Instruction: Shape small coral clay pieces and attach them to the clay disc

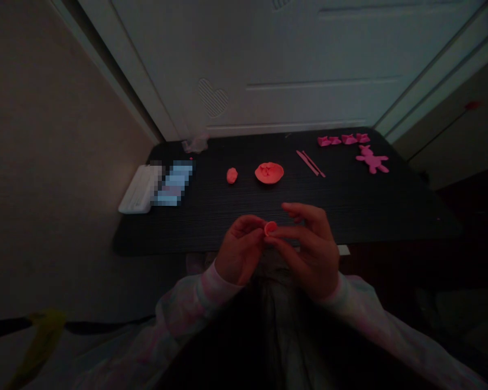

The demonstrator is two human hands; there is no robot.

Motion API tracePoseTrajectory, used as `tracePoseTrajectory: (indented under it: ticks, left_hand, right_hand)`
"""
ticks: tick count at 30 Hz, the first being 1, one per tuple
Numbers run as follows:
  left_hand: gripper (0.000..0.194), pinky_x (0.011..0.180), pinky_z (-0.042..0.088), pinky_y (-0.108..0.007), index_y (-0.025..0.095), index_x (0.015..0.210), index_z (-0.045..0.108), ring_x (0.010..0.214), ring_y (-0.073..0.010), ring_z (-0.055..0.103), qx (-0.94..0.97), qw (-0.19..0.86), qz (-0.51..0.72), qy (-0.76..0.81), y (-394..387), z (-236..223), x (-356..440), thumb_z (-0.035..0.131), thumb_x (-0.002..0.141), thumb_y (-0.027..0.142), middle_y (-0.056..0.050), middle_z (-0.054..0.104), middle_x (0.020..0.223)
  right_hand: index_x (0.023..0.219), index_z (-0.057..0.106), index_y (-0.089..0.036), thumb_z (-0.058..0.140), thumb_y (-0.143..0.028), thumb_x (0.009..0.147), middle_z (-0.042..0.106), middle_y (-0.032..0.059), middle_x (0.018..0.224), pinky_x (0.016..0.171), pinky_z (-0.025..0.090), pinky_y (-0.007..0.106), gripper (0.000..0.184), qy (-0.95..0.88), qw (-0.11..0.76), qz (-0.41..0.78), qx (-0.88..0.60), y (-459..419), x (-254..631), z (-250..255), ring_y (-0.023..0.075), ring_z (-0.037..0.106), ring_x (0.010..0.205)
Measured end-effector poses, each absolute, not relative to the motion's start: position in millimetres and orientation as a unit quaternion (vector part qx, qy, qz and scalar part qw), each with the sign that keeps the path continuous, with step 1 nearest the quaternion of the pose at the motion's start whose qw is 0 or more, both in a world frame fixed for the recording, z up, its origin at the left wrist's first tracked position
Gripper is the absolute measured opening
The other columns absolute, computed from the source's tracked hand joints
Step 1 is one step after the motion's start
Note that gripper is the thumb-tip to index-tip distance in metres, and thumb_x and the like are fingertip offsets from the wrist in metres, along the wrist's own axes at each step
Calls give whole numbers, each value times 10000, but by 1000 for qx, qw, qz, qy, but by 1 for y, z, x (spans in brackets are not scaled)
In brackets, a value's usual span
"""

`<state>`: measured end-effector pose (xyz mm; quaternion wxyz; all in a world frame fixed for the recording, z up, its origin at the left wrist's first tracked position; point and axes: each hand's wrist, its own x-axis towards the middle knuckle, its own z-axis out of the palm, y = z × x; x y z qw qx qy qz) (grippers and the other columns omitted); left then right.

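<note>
Sleeves (183, 306) cropped; left hand (241, 250), right hand (316, 250) pinching coral piece (271, 226), seemingly cupped, partly hidden.

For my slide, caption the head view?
Both hands hold a curled coral piece, a bowl beyond on the table.

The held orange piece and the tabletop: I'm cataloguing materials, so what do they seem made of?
Held orange piece: probably modelling clay, matte-looking; it is thin and curled. Tabletop: perhaps wood-look laminate, dull black; fine parallel lines run across it.
</note>
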<state>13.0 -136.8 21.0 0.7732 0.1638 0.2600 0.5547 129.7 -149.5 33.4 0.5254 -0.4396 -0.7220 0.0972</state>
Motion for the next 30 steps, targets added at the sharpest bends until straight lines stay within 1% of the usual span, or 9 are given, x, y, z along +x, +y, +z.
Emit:
tracePoseTrajectory:
  ticks: [8,12,14,18,20,22,24,26,30]
  left_hand:
    - [182,490,444,-112,174,611,612,524,-38,566,155,780,537,281,-136,24,13,734,492,108,54,630,576]
    - [195,549,465,-122,175,610,618,579,-48,589,160,779,541,273,-137,22,13,738,478,95,41,652,603]
    - [197,575,472,-130,177,617,621,609,-55,600,166,779,543,267,-137,21,14,734,483,88,34,662,621]
    - [191,569,473,-135,179,613,615,590,-53,596,169,771,547,277,-137,21,14,733,489,95,42,657,610]
    - [194,562,474,-137,183,610,611,570,-49,591,168,770,547,282,-137,21,13,736,487,103,55,648,597]
    - [200,572,477,-140,188,613,609,580,-49,594,168,767,551,282,-137,20,13,740,484,112,65,643,599]
    - [201,592,480,-144,191,618,611,610,-54,601,173,766,554,277,-137,18,12,741,484,117,66,647,616]
    - [195,602,480,-151,193,621,613,618,-55,602,180,766,555,270,-137,16,13,736,492,114,65,649,620]
    - [189,593,469,-161,191,618,613,581,-51,587,205,758,558,268,-136,15,13,732,495,111,58,647,602]
  right_hand:
    - [854,586,-227,660,-246,658,490,50,1043,743,431,366,210,-741,511,94,-426,-150,131,33,191,468,900]
    - [802,588,-236,624,-178,691,507,35,1006,726,436,358,131,-730,519,78,-437,-150,130,33,183,479,893]
    - [788,588,-241,609,-152,700,515,28,990,729,435,358,127,-727,523,76,-438,-150,129,32,181,482,895]
    - [802,585,-244,616,-172,694,505,26,1007,756,427,361,133,-725,526,88,-437,-149,129,30,183,478,911]
    - [877,576,-240,618,-238,691,483,41,1052,787,418,373,191,-719,531,110,-434,-150,132,29,197,470,942]
    - [967,549,-231,562,-296,728,471,58,1086,822,402,395,249,-698,553,147,-431,-150,135,28,215,457,988]
    - [992,537,-227,484,-282,777,489,61,1077,840,391,403,228,-667,568,195,-440,-149,138,30,214,456,1009]
    - [942,555,-225,461,-236,792,525,54,1021,831,399,386,178,-655,553,251,-450,-148,140,33,198,482,981]
    - [804,582,-211,537,-214,749,571,39,883,787,426,347,71,-672,488,332,-447,-144,139,39,173,534,886]
